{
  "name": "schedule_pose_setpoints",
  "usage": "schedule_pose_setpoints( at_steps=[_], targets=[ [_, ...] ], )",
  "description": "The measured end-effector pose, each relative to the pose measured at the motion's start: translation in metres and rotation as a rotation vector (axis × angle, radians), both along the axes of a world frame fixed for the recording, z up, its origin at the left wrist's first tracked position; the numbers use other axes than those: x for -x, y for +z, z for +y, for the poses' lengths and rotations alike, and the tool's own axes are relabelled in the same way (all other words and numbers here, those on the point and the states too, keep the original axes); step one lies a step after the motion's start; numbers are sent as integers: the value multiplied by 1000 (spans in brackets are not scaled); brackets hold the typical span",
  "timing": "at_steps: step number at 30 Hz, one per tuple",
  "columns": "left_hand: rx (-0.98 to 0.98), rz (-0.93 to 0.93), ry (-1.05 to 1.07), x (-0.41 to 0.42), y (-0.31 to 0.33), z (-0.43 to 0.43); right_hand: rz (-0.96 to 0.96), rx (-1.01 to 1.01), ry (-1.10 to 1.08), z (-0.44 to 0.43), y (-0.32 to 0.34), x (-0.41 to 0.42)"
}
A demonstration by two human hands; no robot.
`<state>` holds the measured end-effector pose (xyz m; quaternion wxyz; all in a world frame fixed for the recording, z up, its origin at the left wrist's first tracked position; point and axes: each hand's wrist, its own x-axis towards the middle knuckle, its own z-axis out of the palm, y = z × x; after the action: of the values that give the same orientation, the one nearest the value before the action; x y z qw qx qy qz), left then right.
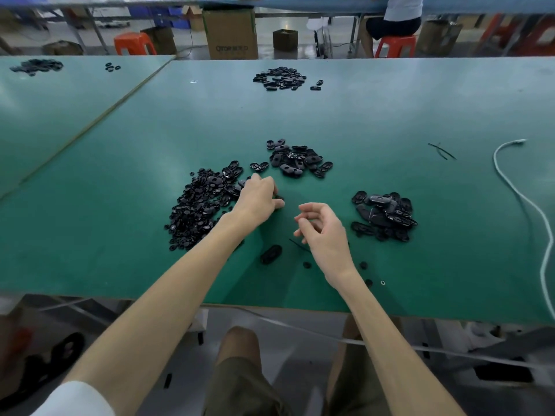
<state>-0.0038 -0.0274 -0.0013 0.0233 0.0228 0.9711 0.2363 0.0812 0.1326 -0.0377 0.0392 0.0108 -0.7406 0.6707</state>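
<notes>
My left hand [259, 196] reaches to the right edge of a big pile of small black plastic parts [199, 207] and its fingertips pinch a small black piece there. My right hand [322, 228] hovers above the green table [420, 109] with its fingers loosely curled and nothing visible in it. A heap of larger black oval shells [295, 159] lies beyond the hands. Another heap of black shells [383, 216] sits just right of my right hand. One black oval shell [270, 254] lies alone on the table between my forearms.
Several tiny black round pieces [363, 265] lie near the front edge. A white cable [522, 202] snakes along the right side. Another pile of black parts [280, 78] lies far back. Boxes, orange stools and a seated person [396, 16] are beyond the table.
</notes>
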Motion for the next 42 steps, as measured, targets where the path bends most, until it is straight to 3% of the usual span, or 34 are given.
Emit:
schedule_pose_setpoints(
  at_steps=[6, 11, 17, 19, 21, 24, 26, 32, 42],
  targets=[
    [-298, -53, 6, -9, 3, -7, 4, 21, -28, 2, -1, 1],
    [-872, -235, 50, -26, 9, -3, 10, 37, -59, 1, -1, 1],
    [-995, -310, -87, -43, 11, -6, 14, 4, -84, 2, -1, 2],
    [-964, -307, -107, -45, 13, -11, 8, -5, -67, 2, -1, 1],
    [-807, -266, -127, -43, 16, -19, 1, 7, -57, 2, -2, 1],
    [-285, 1, -82, -33, 23, -43, 1, 32, -69, 3, -2, 1],
    [-44, 112, -2, -28, 28, -61, 2, 56, -74, 5, -3, 1],
    [70, 18, -32, -28, 24, -73, 3, 78, -84, 6, -1, 1],
    [225, 165, -71, -29, 15, -48, 3, 76, -81, 5, 0, 0]
  ],
)
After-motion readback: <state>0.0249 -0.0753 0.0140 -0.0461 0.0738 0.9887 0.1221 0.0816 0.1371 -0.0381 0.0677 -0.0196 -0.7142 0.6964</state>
